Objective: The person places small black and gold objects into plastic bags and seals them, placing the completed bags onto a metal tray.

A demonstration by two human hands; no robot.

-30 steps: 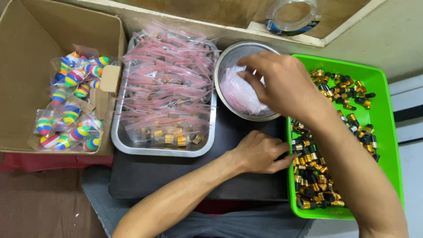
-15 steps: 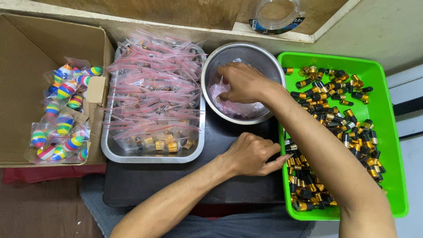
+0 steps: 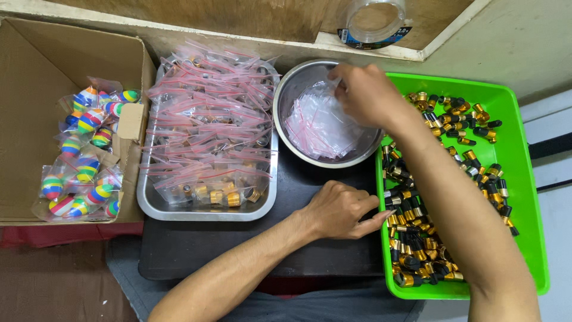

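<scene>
Right hand (image 3: 366, 95) is dipping into the steel bowl (image 3: 292, 95), fingers pinching one small zip bag (image 3: 322, 125) off the loose pile. Left hand (image 3: 342, 209) is loosely curled, fingertips reaching the black-and-gold caps (image 3: 411, 220) in the green tray (image 3: 524, 179) just beside it, so both supplies are sitting within easy reach.

Glossy metal bowl (image 3: 295, 89), clear crinkly plastic bags (image 3: 319, 125), shiny green plastic tray (image 3: 524, 179), matt cardboard box (image 3: 30, 107).
</scene>
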